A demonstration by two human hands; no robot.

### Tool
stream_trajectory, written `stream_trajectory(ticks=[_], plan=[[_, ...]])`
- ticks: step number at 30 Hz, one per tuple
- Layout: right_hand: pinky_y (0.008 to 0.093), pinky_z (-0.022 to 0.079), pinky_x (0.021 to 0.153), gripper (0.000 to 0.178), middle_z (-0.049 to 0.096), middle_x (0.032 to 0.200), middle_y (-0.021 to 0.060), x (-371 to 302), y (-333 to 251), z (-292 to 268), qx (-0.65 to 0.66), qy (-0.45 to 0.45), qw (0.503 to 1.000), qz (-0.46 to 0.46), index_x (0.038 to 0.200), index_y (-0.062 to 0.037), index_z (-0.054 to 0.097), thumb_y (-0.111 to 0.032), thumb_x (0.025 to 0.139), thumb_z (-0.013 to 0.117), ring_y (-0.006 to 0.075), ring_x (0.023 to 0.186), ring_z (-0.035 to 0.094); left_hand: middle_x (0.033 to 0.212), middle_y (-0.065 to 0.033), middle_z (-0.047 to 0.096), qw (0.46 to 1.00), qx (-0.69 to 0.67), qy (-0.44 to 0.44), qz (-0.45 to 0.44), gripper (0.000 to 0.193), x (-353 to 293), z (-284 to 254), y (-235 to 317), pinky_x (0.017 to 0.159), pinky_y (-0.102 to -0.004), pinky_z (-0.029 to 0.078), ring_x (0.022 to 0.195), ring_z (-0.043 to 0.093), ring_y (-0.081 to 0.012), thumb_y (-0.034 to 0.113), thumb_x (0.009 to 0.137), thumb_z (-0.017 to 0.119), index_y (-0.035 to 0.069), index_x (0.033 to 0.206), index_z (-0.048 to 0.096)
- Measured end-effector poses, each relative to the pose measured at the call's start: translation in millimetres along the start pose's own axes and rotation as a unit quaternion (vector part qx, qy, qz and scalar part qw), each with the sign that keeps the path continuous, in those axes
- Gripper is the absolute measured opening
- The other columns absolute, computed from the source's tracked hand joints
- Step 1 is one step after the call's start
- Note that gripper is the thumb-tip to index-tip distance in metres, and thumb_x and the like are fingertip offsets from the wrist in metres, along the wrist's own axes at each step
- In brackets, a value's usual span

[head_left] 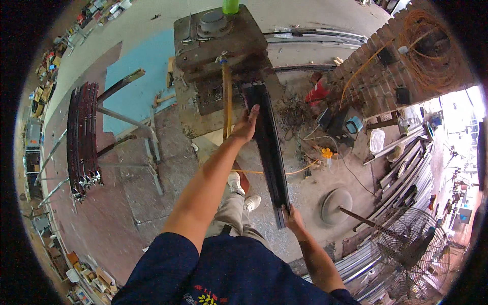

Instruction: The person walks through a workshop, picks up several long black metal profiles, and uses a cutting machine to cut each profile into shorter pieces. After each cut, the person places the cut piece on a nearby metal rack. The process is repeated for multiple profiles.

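A long dark metal profile point(270, 152) slants from the greasy machine point(221, 56) back toward my body. Its far end lies at the machine's lower front, where bits of metal shavings show. My left hand point(246, 126) grips the profile's left edge near that far end, thumb on top and the other fingers partly hidden. At the near end, my right hand point(294, 219) is closed round the right edge, its fingertips hidden. Just left of the profile, a yellowish hose point(226, 96) hangs down the machine's front.
On the left, a metal stand point(127, 121) carries several dark profiles point(84, 137). To the right are a large caged fan point(409, 249), its round base point(336, 207) and stacked metal lengths point(406, 162). A coiled orange hose point(427, 40) hangs on a brick wall. A green container point(230, 6) tops the machine.
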State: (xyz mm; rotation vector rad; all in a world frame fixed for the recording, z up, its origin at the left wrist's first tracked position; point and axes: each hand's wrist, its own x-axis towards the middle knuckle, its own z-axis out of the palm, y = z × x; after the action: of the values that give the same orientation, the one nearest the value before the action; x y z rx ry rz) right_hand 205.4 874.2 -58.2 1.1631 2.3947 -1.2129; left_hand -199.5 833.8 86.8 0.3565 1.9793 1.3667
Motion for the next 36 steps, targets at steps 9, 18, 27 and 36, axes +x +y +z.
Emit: stream_trajectory(ticks=[9, 18, 27, 36], plan=[[0.0452, 0.046, 0.066, 0.041, 0.061, 0.083, 0.0245, -19.3, 21.2, -25.6, -0.017, -0.005, 0.998, 0.067, 0.101, -0.0044, 0.053, -0.043, 0.090, 0.055, 0.0429, 0.080, 0.059, 0.139, -0.0106, 0.039, 0.976, -0.197, -0.057, 0.074, 0.065, -56.7, 45.4, -6.7, 0.106, -0.0292, 0.026, 0.128, 0.035, -0.0205, 0.047, 0.095, 0.045, 0.002, 0.140, 0.030], [0.0384, 0.046, 0.062, 0.031, 0.060, 0.071, 0.0126, -74.2, 73.7, -66.7, 0.247, 0.088, 0.964, 0.031, 0.095, -0.0045, 0.057, -0.035, 0.088, 0.058, 0.0269, 0.066, 0.058, 0.130, -0.0080, 0.045, 0.970, -0.198, -0.038, 0.138, 0.056, -179.7, 27.6, 42.6, 0.102, -0.0298, 0.029, 0.119, 0.038, -0.0168, 0.042, 0.099, 0.039, 0.002, 0.137, 0.033], [0.0337, 0.044, 0.062, 0.021, 0.063, 0.070, 0.0085, -60.0, -73.7, -62.0, 0.080, 0.038, 0.983, -0.163, 0.098, -0.0020, 0.065, -0.005, 0.081, 0.052, 0.0157, 0.065, 0.055, 0.114, -0.0058, 0.048, 0.925, -0.271, 0.204, 0.169, 0.047, -206.9, -114.8, 6.4, 0.088, -0.0319, 0.037, 0.101, 0.046, -0.0176, 0.043, 0.095, 0.047, 0.004, 0.122, 0.039], [0.0352, 0.046, 0.080, 0.028, 0.062, 0.097, 0.0161, -50.8, -410.3, -18.2, 0.078, 0.037, 0.938, -0.337, 0.104, -0.0022, 0.060, -0.021, 0.083, 0.063, 0.0264, 0.090, 0.059, 0.133, -0.0125, 0.042, 0.886, -0.259, 0.244, 0.299, 0.056, -201.1, -154.1, -17.4, 0.103, -0.0321, 0.029, 0.122, 0.039, -0.0193, 0.028, 0.096, 0.048, 0.000, 0.139, 0.026]])
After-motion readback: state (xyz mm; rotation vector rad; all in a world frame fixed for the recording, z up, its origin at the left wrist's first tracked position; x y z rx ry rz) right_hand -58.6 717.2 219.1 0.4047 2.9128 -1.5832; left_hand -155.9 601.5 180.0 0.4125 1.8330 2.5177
